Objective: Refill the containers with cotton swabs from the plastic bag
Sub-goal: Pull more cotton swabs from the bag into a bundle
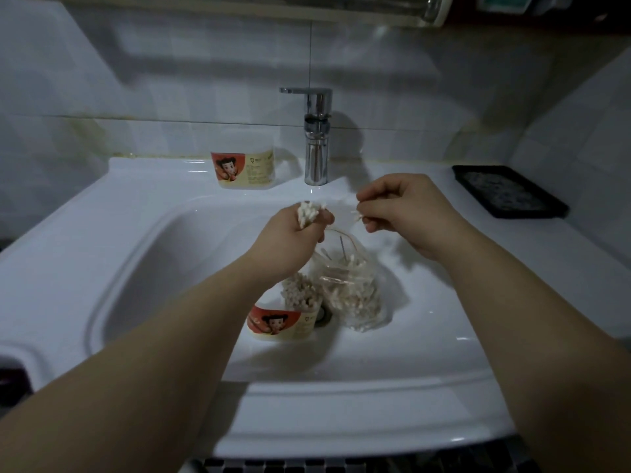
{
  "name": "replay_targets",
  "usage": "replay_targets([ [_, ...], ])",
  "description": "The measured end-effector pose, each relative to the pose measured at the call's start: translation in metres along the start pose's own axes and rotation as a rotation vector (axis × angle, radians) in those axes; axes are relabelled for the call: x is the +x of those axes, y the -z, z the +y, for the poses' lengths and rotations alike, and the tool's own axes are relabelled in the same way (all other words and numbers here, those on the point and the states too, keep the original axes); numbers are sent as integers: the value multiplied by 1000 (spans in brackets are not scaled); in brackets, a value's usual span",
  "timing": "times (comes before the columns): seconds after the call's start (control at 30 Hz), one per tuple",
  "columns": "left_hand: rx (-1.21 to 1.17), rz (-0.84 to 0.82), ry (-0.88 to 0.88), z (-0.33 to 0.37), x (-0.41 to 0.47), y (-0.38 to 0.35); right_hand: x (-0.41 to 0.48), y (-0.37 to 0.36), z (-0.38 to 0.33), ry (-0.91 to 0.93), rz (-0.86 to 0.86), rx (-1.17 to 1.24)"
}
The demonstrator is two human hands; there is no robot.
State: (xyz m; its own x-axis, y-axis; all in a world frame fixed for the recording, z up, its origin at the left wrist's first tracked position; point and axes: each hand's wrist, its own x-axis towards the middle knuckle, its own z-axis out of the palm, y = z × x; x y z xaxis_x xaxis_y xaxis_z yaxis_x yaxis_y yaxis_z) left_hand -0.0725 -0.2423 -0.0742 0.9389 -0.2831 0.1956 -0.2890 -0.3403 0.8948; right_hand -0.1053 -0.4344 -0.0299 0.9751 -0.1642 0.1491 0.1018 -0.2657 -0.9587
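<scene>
Swabs (309, 213) bunched in left fingers (327, 219) — right fingers (375, 197) seemingly pinch some — above sink basin (170, 268).

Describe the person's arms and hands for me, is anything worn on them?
Both arms are bare as far as the picture shows: no sleeves on the left forearm or right forearm. The left hand and right hand wear no gloves, and no watch, bracelet or ring is visible on the sides that show.
</scene>
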Motion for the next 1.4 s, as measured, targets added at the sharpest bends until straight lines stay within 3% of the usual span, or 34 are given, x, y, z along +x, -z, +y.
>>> replay_targets([
  [0.2, -272, 118, 3, 11, 1, 2, 3, 2, 2, 31, 15, -79],
  [0.4, -282, -16, 14, 8, 0, -3, 2, -3, 2, -24, -116, -1],
  [0.6, -200, 19, 2, 9, -1, 0, -5, -5, 0, 48, -256, -115],
  [0.73, -242, 10, -18, 9, -1, 0, -4, -6, 1, 24, -180, -133],
  [0.97, -202, -57, -8, 9, -4, -2, -2, -8, 4, -34, -83, 77],
  [1.4, -271, -113, 36, 12, -8, -3, -1, -11, 1, -86, -79, 233],
])
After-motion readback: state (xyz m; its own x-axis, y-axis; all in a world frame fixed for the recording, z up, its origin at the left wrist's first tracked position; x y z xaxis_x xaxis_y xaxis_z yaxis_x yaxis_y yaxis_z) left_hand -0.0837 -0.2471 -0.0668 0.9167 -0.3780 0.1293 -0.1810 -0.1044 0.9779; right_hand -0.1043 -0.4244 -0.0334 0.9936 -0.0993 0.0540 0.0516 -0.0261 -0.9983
